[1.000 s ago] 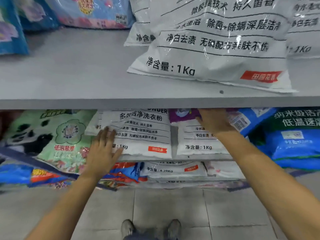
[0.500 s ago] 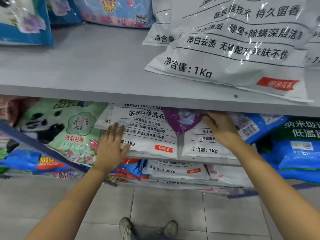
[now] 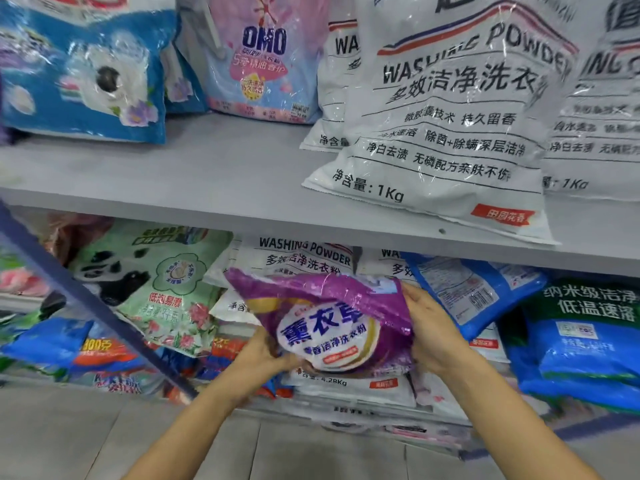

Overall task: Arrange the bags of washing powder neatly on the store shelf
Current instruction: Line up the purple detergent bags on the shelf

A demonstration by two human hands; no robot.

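Two hands are being used on one purple bag point(image 3: 332, 320) of washing powder, which is being held in the air just in front of the lower shelf's front edge, before the white bags point(image 3: 304, 258) lying there. The bag's lower left corner is being gripped from beneath by the left hand point(image 3: 263, 356), whose fingers are largely hidden under it, while its right edge is being clasped by the right hand point(image 3: 429, 332), with the fingers wrapped behind the film. The step in hand is judged to be the re-siting of an odd bag, since only white, blue and green packs are being seen around it. A place for it is being called for next: a bare stretch of the upper shelf point(image 3: 207, 174) is being left open between the pink OMO bag point(image 3: 263, 60) and the large white bag point(image 3: 443, 133) at the front edge, though no matching purple bags are being shown anywhere. Because the crumpled film is likely to sag, support from below is being advised.
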